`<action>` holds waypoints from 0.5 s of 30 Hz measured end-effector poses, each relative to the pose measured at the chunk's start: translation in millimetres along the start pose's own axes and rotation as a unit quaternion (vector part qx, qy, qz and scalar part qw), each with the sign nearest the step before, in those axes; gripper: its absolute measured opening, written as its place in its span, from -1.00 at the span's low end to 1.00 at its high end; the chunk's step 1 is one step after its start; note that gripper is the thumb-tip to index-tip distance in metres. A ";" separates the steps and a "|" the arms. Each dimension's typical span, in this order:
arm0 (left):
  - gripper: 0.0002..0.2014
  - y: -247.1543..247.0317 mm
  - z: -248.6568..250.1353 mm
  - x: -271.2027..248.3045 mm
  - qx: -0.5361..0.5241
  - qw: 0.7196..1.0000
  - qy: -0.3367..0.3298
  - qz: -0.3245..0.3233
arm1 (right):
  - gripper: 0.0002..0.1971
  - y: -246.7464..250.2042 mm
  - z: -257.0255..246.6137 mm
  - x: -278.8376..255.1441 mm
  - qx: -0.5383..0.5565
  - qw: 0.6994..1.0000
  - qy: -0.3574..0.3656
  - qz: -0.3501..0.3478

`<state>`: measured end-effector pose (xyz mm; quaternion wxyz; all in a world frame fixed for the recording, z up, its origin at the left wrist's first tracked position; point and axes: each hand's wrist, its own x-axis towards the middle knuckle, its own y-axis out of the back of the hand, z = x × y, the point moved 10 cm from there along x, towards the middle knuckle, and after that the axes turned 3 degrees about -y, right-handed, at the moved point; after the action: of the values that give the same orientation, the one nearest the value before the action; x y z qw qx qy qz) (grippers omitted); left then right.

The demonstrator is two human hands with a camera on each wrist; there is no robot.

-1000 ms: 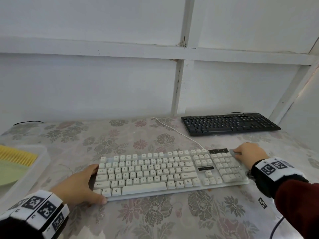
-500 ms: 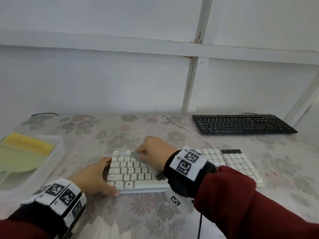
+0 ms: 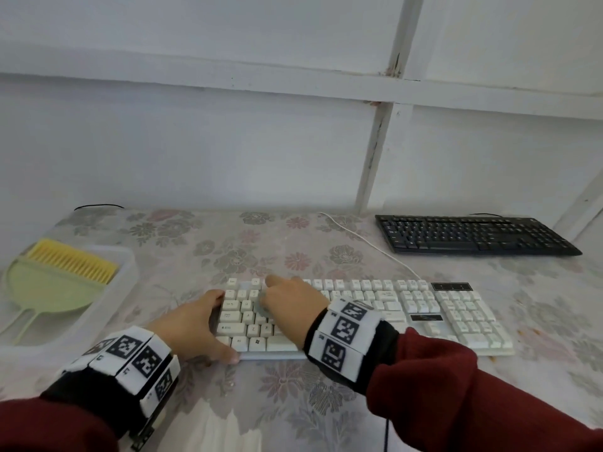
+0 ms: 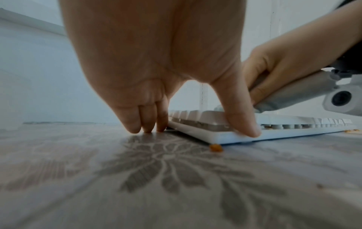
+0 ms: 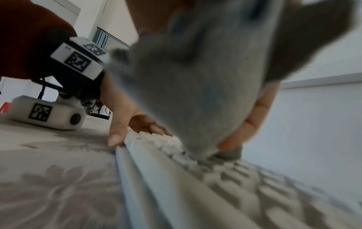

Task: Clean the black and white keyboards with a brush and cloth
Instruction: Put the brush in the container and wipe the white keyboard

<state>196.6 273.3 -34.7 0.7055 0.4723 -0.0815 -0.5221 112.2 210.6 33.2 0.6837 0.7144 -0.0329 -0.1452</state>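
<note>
Right now your right hand (image 3: 293, 300) grips the grey cloth (image 5: 195, 93), pressing it on the white keyboard (image 3: 408, 305) at frame centre. Your left hand (image 3: 192, 324) braces its left end, fingers straight (thumb on the front edge). The black keyboard (image 3: 473, 234) sits upper right, the brush (image 3: 71, 261) far left.

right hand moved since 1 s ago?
Yes. The right hand with the cloth went from the numpad end of the white keyboard to its left end, near the left hand.

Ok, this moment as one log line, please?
wiping white keyboard | right hand: grips grey cloth | left hand: presses keyboard end | black keyboard: untouched
</note>
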 end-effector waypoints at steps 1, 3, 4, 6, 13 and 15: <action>0.15 0.1 0.1 -0.6 0.003 1.000 0.000 -0.001 | -0.78 -2.3 5.4 -3.1 -0.006 1.000 0.001 0.002; 0.15 0.8 0.4 -1.3 0.006 1.000 0.001 0.000 | -0.78 -6.5 13.6 -9.2 -0.020 1.000 0.003 -0.003; 0.15 0.7 0.9 -1.4 0.005 1.000 -0.001 0.000 | -0.77 -10.5 17.6 -11.0 -0.026 1.000 0.000 -0.011; 0.13 0.7 2.2 -1.5 0.000 1.000 -0.007 0.001 | -0.78 -13.6 27.5 -11.1 -0.037 0.999 -0.021 -0.015; 0.12 1.2 -0.3 -0.7 0.001 1.000 -0.001 0.004 | -0.56 10.4 8.9 18.5 0.068 0.996 -0.054 0.002; 0.08 1.5 0.3 -0.1 0.014 1.000 0.001 0.006 | -0.59 11.3 -14.5 28.8 0.081 0.996 -0.027 -0.005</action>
<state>197.3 273.2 -33.3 0.7018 0.4819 -0.0911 -0.5166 145.2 216.8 40.0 0.6214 0.7636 -0.0600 -0.1648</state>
